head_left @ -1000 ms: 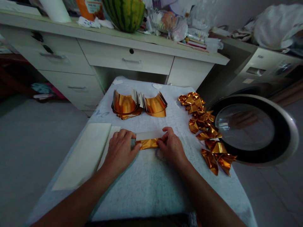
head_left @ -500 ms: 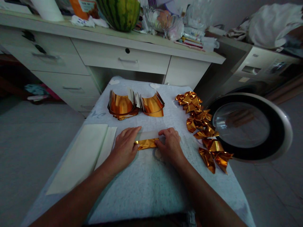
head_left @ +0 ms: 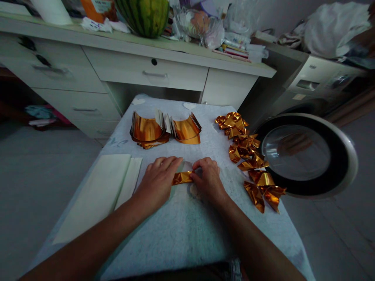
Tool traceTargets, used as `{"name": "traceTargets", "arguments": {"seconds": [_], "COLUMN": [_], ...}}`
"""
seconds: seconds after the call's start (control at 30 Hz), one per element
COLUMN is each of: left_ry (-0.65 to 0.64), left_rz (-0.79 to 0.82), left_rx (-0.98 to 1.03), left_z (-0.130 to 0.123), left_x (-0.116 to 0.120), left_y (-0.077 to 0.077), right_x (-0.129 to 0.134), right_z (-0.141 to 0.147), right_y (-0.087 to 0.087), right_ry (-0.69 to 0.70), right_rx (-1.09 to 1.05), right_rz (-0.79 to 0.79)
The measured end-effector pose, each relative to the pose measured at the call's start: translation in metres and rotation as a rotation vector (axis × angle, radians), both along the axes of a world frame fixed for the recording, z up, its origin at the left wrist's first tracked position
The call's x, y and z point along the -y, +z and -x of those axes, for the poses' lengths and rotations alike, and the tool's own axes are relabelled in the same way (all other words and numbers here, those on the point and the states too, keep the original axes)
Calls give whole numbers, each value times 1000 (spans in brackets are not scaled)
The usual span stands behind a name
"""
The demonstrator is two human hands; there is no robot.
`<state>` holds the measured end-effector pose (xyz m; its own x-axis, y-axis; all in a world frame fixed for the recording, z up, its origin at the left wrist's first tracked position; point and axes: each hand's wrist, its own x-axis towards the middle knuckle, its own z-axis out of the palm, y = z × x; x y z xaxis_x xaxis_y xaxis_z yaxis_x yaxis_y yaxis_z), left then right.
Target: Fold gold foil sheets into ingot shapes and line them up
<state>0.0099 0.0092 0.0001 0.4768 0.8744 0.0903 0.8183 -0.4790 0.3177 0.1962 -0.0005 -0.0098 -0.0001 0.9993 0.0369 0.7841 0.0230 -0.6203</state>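
A narrow gold foil strip (head_left: 183,177), with a pale part along its far side, lies between my two hands on the cloth-covered table. My left hand (head_left: 161,177) rests over its left end, fingers together and pressing on it. My right hand (head_left: 207,176) pinches the right end between thumb and fingers. Beyond them stand two curved stacks of gold sheets, a left one (head_left: 147,128) and a right one (head_left: 186,129). Folded gold foil pieces (head_left: 249,150) lie in a row to the right. White paper sheets (head_left: 96,193) lie to the left.
Behind the table is a white drawer unit (head_left: 140,72) with a watermelon (head_left: 143,17) and plastic bags on top. At the right, the open round door (head_left: 295,152) of a washing machine (head_left: 310,78) stands close to the table edge.
My left hand has slid right over the strip, covering more of its left part. Less of the pale part shows. My right hand stays at the right end. The view has shifted slightly.
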Motion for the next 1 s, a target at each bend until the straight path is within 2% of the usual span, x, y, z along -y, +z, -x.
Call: {"name": "traceTargets", "arguments": {"seconds": [0.2,0.47,0.7,1.0], "left_ry": [-106,-75,54,39], "left_rz": [86,75,17,104], "left_rx": [-34,46,-52,3], "left_z": [-15,-14,-12,-7], "left_x": [-2,-3,-5,-13], "left_y": [4,-6,-1,-4], "right_x": [-1,-1,-1,0], "right_z": [0,0,1,0], "right_y": [-2,-2,-3,-1], "right_ry": [-11,-27,-40,-12], "right_rx": [21,44,36,28], "right_rz": [1,10,6,17]}}
